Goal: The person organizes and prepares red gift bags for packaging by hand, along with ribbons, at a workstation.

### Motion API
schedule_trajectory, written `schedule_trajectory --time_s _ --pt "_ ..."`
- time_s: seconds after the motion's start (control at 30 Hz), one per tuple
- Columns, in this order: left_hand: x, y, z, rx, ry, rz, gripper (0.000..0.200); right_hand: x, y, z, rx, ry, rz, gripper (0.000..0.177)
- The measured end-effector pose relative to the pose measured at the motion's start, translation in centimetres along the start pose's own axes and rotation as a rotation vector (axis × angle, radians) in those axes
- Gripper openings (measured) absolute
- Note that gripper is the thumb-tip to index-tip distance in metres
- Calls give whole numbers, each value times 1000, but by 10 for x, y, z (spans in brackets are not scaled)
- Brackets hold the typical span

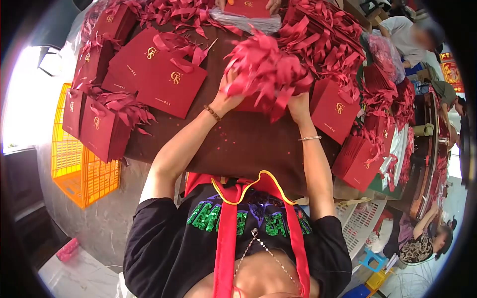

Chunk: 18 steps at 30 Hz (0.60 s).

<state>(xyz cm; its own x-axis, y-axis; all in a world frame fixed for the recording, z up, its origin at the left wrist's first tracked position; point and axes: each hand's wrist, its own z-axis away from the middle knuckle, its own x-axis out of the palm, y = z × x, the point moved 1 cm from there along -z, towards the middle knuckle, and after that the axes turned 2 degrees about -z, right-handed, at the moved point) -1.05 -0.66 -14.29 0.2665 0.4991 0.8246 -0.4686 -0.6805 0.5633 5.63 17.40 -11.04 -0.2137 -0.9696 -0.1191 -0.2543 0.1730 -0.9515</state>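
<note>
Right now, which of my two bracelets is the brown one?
It's the chunky, beaded-looking bracelet by your left hand; the other, by your right hand, is a thin silvery bangle.

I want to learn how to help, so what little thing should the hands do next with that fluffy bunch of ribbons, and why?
Maybe the left hand and right hand should gently draw inward to gather the red ribbons. The hands are on opposite sides of the bunch, and its loose ends poke out all over, some drooping over the brown tabletop.
</note>
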Motion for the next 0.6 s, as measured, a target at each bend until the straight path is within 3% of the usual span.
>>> schedule_trajectory --time_s 0.07,0.1,0.13,0.2,0.23,0.27,0.33,0.37,0.43,0.47,0.53,0.6 --pt "57 40 8 502 -27 -1681 60 7 -4 -1 218 34 -369 30" --pt "76 55 11 466 -27 -1584 66 4 26 4 212 -25 -532 33" --pt "78 62 5 205 -55 -1483 62 10 24 10 214 -25 -526 33" --pt "76 77 1 64 -228 -1239 60 35 13 30 556 72 -1067 42" --pt "87 88 8 90 -336 -1079 56 44 -4 34 567 30 -1101 48" --pt "97 100 19 -148 -255 -915 55 48 -3 37 568 32 -1108 48" --pt "103 106 33 -272 8 -919 53 54 4 49 539 4 -1343 47" --pt "103 104 41 -281 4 -923 53 57 6 54 398 -121 -1457 46" --pt "102 102 55 -221 -130 -664 48 57 16 56 446 -25 -1489 49" --pt "97 100 59 -223 -131 -658 48 56 22 56 496 64 -1516 53" --pt "89 95 65 -33 -234 -716 43 52 30 59 501 69 -1508 55" --pt "92 88 73 11 -186 -745 38 50 33 62 502 70 -1504 57"
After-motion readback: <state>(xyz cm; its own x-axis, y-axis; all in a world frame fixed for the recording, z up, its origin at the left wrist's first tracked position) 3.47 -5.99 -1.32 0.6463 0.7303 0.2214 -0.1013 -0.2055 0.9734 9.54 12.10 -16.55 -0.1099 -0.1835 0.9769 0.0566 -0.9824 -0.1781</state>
